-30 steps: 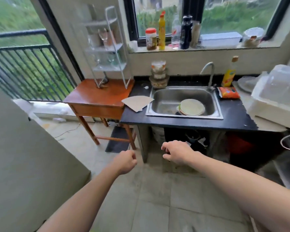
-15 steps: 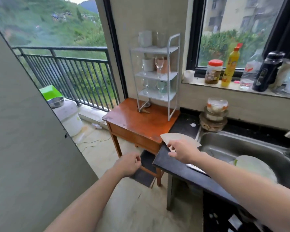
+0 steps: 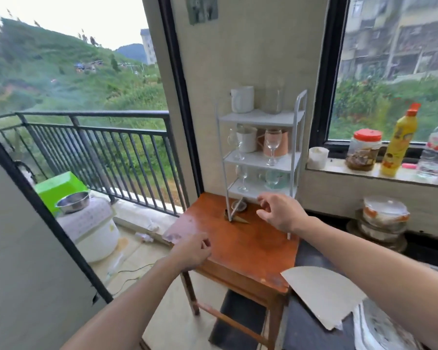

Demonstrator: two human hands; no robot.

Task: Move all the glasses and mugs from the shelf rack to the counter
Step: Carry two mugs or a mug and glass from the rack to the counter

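Our glasses and mugs sit on the white three-tier metal shelf rack (image 3: pixel 261 152) atop the reddish wooden side table (image 3: pixel 245 246). Our right hand (image 3: pixel 280 213) hovers empty, fingers spread, just before the lowest tier's edge — a stemmed clear wine glass (image 3: pixel 272 145) stands above it. Our left hand (image 3: pixel 194 251), loosely curled and empty, hangs over the table's near-left edge; the black counter (image 3: pixel 306 324) lies below-right.

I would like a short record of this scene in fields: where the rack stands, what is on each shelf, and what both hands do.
rack: white shelf rack stands on wooden table
top shelf: white mug, clear glass
middle shelf: wine glass, white mug, pink mug
bottom shelf: stemmed glasses, greenish mug
right hand: open, empty, before the bottom shelf
left hand: loosely curled, empty, over the table edge
counter: no glass or mug visible on it
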